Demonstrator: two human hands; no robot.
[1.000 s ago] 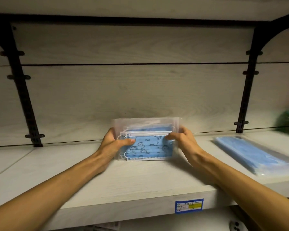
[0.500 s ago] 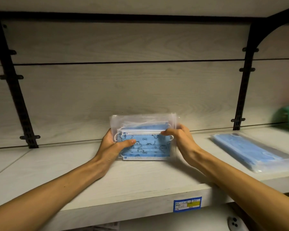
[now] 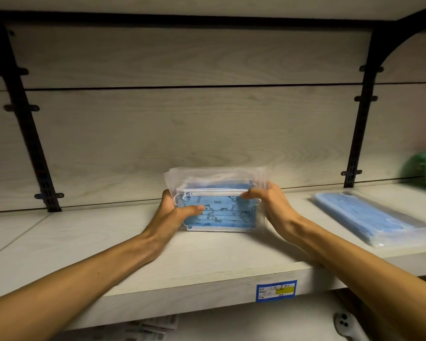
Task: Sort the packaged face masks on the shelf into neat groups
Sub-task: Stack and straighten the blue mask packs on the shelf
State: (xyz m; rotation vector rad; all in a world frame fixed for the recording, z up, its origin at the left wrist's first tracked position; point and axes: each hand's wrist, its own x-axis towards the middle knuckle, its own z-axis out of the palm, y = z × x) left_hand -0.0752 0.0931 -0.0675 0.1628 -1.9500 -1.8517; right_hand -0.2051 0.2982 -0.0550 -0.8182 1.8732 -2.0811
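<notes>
Two hands grip crinkly clear-plastic rectangular mask packs.

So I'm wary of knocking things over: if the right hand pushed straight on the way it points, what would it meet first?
The right hand already grips the upright mask packs; past them, probably the left hand, though depth is unclear.

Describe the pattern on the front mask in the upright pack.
Blue with small cartoon dogs and bones on the front mask, seen in the head view.
</notes>
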